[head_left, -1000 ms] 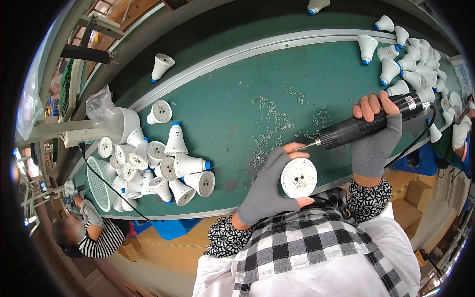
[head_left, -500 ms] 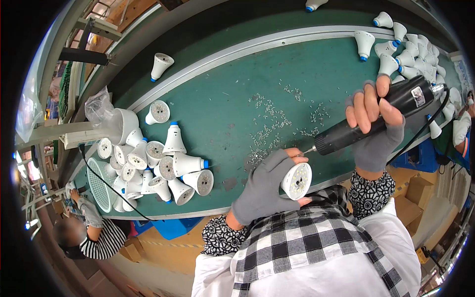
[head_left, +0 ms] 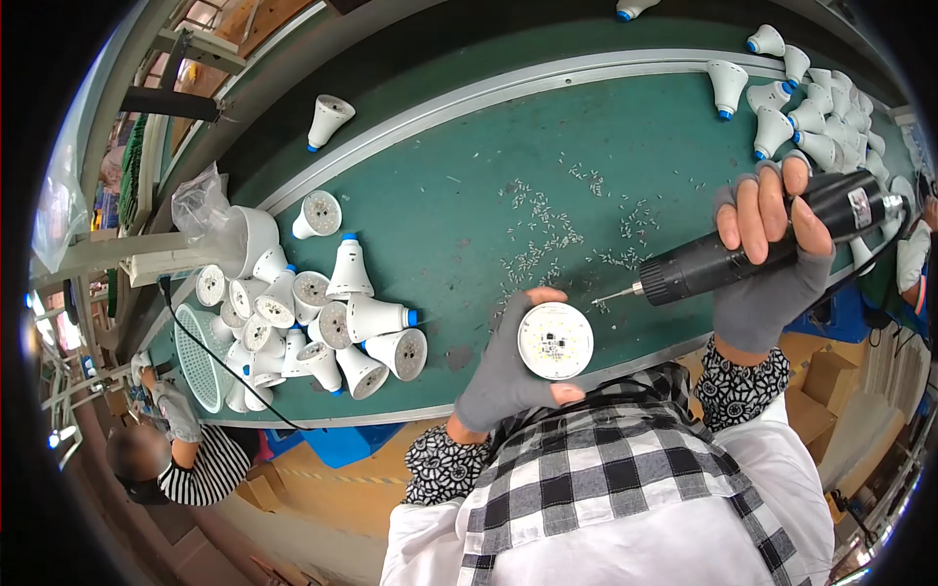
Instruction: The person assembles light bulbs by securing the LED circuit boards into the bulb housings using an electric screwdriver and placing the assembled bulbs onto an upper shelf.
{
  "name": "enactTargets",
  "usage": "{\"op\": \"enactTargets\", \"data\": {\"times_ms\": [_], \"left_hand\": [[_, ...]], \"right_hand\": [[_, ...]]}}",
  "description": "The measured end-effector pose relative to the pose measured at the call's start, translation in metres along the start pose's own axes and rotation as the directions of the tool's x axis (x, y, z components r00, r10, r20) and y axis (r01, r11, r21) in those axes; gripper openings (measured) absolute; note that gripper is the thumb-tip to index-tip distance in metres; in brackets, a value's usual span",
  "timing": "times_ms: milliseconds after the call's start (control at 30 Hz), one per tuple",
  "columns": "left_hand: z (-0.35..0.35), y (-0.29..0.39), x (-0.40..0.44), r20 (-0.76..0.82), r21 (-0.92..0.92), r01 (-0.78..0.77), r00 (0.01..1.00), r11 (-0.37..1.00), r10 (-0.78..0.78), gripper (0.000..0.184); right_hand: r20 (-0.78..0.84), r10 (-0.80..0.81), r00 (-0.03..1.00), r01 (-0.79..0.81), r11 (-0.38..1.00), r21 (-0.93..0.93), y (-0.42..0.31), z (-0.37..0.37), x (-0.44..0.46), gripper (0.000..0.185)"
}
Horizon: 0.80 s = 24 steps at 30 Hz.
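My left hand (head_left: 508, 376), in a grey fingerless glove, grips a white bulb housing (head_left: 555, 341) with its round LED face turned up. My right hand (head_left: 772, 254), gloved the same way, is wrapped round a black electric screwdriver (head_left: 718, 266). The thin metal bit (head_left: 618, 293) points left, its tip over small scattered screws (head_left: 542, 234) on the green table. A gap separates the bit from the bulb housing.
Several bulb housings (head_left: 350, 269) are piled at the left beside a pale green basket (head_left: 198, 356) and a white tub (head_left: 256, 239). More housings (head_left: 821, 122) lie at the back right. A co-worker in stripes (head_left: 205, 469) is at the lower left.
The bulb housing has moved left and its face has turned upward. The screwdriver bit, earlier at my left fingertips, is now apart from them, and my right hand has shifted right.
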<state>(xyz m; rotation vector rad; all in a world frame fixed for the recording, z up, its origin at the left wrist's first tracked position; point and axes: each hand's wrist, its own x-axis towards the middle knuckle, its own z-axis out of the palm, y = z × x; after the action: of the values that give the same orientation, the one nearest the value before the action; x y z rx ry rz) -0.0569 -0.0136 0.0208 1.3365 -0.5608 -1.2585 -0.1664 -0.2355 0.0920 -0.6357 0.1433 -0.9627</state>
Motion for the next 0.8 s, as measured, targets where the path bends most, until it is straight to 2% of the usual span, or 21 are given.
{"op": "enactTargets", "data": {"times_ms": [33, 133, 233, 533, 800], "left_hand": [[0.002, -0.003, -0.001, -0.02, -0.027, 0.001, 1.0, 1.0, -0.001, 0.091], [-0.002, -0.003, 0.006, 0.079, -0.038, -0.003, 0.997, 0.999, 0.006, 0.087], [0.006, 0.006, 0.003, 0.066, -0.187, 0.07, 0.996, 0.98, -0.059, 0.082], [0.002, -0.003, -0.002, 0.084, -0.098, 0.059, 0.995, 0.993, -0.051, 0.087], [0.001, -0.006, -0.001, 0.105, -0.004, 0.029, 0.994, 1.0, -0.029, 0.09]], "right_hand": [[-0.018, -0.003, 1.0, 0.003, 1.0, 0.006, 0.001, 0.004, -0.004, 0.016], [0.059, 0.026, 0.998, -0.025, 1.0, -0.018, 0.005, 0.015, -0.014, 0.017], [0.136, 0.064, 0.989, -0.051, 0.994, -0.1, 0.008, 0.024, -0.018, 0.021], [0.196, 0.105, 0.975, -0.074, 0.985, -0.157, 0.014, 0.026, -0.02, 0.022], [0.184, 0.137, 0.973, -0.106, 0.98, -0.169, 0.015, 0.03, -0.02, 0.023]]}}
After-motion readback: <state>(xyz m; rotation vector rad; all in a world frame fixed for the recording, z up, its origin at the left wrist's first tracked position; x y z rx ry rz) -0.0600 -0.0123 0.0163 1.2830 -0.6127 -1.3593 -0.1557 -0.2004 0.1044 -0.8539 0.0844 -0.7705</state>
